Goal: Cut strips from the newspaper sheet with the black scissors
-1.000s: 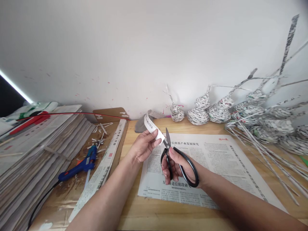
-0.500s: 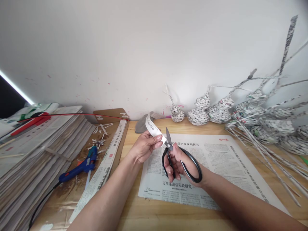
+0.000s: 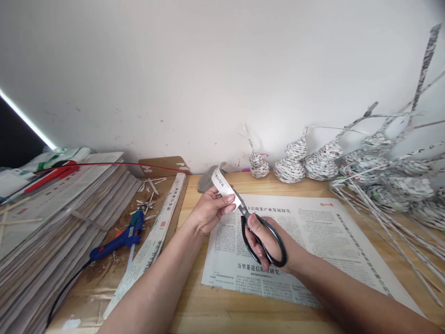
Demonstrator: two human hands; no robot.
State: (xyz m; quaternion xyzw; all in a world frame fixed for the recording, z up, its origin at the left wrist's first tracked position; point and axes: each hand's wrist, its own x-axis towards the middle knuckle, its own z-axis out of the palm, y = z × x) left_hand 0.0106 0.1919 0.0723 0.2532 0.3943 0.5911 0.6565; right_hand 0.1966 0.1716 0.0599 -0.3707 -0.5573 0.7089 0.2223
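My left hand (image 3: 208,211) pinches a strip (image 3: 223,184) between thumb and fingers, mid-frame; my right hand (image 3: 269,237) is curled round the scissors (image 3: 244,212), blades at the strip's lower end. Probably trimming; the next move calls for steady holding. Newspaper (image 3: 308,232) lies lower right.

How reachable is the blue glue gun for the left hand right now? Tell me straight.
Probably yes, if the left hand releases the paper strip it pinches: the blue glue gun lies off to its left, nothing seen on top, just low-lying newspaper between.
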